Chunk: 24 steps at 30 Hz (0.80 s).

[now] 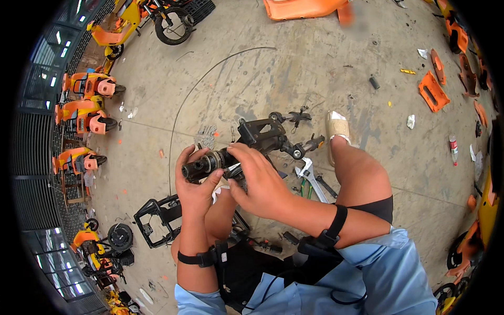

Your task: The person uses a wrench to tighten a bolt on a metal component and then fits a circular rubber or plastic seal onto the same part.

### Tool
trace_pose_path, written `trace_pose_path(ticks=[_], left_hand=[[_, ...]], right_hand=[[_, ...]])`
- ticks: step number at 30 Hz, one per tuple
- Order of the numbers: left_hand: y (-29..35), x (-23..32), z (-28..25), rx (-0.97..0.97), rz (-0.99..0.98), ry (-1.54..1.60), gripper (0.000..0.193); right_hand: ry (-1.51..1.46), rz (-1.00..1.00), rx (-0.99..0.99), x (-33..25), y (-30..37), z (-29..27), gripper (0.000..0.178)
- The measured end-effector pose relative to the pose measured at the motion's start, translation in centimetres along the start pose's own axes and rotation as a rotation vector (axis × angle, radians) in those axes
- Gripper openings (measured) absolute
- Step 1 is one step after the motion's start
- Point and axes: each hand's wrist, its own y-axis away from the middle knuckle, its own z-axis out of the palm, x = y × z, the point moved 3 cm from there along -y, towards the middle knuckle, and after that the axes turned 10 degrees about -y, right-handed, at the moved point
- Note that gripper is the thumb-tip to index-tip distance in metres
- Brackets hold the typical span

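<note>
A black metal vehicle fork [260,132] with a bracket and two arms lies in front of me, its thick tube pointing back toward me. My left hand [197,191] is closed around the tube's near end, thumb below and fingers on the far side. Bright metal rings [214,159] circle the tube between my hands. My right hand [260,181] curls over the tube just beyond those rings, its thumb underneath. What its fingertips press on is partly hidden. An adjustable wrench [313,179] and green-handled pliers [304,188] lie on the floor to the right.
A black metal frame [157,220] sits at the left by my leg. One long thin cable [184,102] curves across the concrete floor. Orange panels [433,92], a bottle [453,149] and scraps lie to the right. Orange-yellow scooters [86,115] line the left wall.
</note>
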Motion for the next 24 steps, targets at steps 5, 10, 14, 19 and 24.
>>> trace_pose_path(ticks=[5, 10, 14, 19, 24], left_hand=[[-0.5, -0.9, -0.7, -0.053, 0.017, 0.051, 0.086], [-0.6, 0.3, -1.0, -0.16, -0.03, 0.098, 0.104], [0.1, 0.0, -2.3, -0.269, 0.057, 0.152, 0.109], [0.7, -0.4, -4.2, -0.185, 0.006, 0.129, 0.106], [1.4, -0.9, -5.8, -0.158, -0.094, 0.1, 0.096]], right_hand=[[-0.024, -0.065, -0.109, -0.4, -1.3, 0.3, 0.073], [-0.041, -0.059, -0.279, 0.4, -3.5, 0.7, 0.082], [-0.021, -0.035, -0.353, 0.7, -4.5, 1.1, 0.085], [0.096, -0.122, -0.295, 1.8, -5.8, 1.5, 0.065], [0.161, -0.074, -0.318, 0.5, -6.4, 1.8, 0.058]])
